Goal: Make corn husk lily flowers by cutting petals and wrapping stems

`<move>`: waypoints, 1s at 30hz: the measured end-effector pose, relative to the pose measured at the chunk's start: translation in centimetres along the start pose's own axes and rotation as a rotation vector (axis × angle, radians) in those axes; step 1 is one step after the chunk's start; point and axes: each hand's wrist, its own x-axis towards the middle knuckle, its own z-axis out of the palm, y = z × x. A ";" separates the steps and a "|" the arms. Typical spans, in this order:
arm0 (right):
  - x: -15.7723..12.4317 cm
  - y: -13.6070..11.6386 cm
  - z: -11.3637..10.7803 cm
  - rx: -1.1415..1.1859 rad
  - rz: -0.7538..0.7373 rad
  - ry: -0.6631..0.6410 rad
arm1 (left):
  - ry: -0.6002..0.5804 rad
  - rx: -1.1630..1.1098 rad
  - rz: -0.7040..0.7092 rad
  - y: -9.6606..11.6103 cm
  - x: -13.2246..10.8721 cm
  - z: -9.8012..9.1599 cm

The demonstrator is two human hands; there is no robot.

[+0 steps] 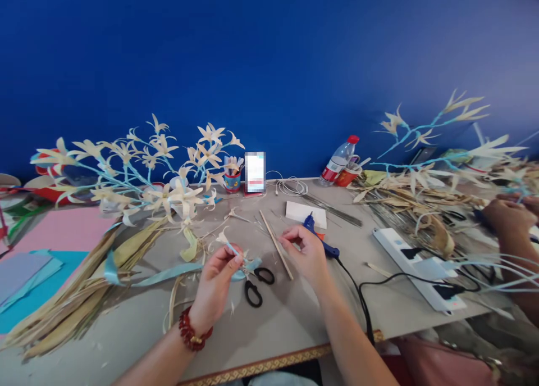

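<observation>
My left hand (218, 273), with a red beaded bracelet at the wrist, pinches a small cream flower (223, 237) by its pale blue wrapped stem. A long light blue strip (168, 275) trails leftward past this hand. Scissors (254, 294) with black handles lie just right of it, partly over blue strip. My right hand (306, 253) hovers beside a thin wooden stick (273, 240), thumb and finger pressed together; whatever they may hold is too small to tell. Behind the right hand, a blue glue gun (332, 251) rests by a white box (295, 212).
Finished flower branches (143, 178) stand at the left, above dried husks (84, 279) and coloured paper (59, 231). A bottle (337, 162), wires (332, 209) and a white power strip (404, 268) with cables lie right. Another person's hand (507, 214) works at far right.
</observation>
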 end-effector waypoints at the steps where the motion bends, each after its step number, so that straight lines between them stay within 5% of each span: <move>1: 0.0 -0.3 -0.2 0.003 0.011 -0.002 | 0.003 0.008 0.006 0.0 0.0 0.0; 3: -0.4 -1.1 -0.5 -0.047 0.035 -0.069 | 0.009 0.012 0.016 0.0 0.0 -0.1; 8: -2.9 -3.1 0.8 -0.461 -0.025 -0.557 | 0.069 -0.024 0.040 0.0 0.3 -0.4; 10: -3.9 -3.5 1.7 -0.628 -0.044 -0.651 | 0.090 -0.035 0.050 0.0 0.4 -0.5; 17: -4.5 -3.6 2.7 -0.817 0.037 -0.682 | 0.135 -0.074 0.083 0.2 0.6 -0.6; 26: -4.1 -2.8 -1.8 -0.487 0.224 -0.615 | 0.154 -0.073 0.118 0.3 0.9 -0.9; 30: -5.2 -1.9 -1.7 -0.169 0.409 -0.659 | 0.153 -0.100 0.088 0.0 0.9 -0.8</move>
